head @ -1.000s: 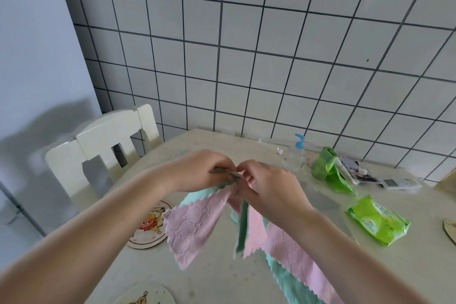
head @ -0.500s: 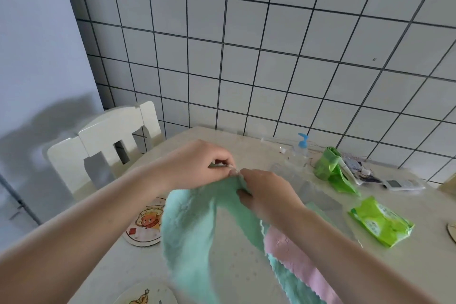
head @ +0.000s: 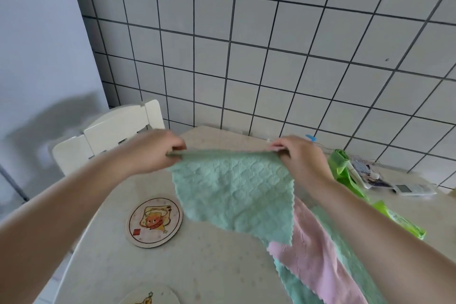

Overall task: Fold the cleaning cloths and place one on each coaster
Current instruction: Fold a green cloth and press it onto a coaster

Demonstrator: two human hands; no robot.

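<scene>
A green cleaning cloth (head: 234, 192) hangs spread out above the table. My left hand (head: 153, 153) pinches its upper left corner and my right hand (head: 298, 158) pinches its upper right corner. Under my right forearm a pink cloth (head: 318, 252) and another green cloth (head: 296, 286) lie in a heap on the table. A round coaster with a cartoon print (head: 154, 222) lies on the table left of the hanging cloth. The rim of a second coaster (head: 150, 296) shows at the bottom edge.
The beige table (head: 197, 266) stands against a white tiled wall. A white chair (head: 108, 131) is at its far left. Green plastic bags (head: 343, 170), a green packet (head: 394, 217), a white remote (head: 414, 189) and a blue-topped pump bottle (head: 311, 138) lie at the right.
My hands have drawn apart, stretching the green cloth flat between them. The pink cloth that hung from them a second ago now lies on the table.
</scene>
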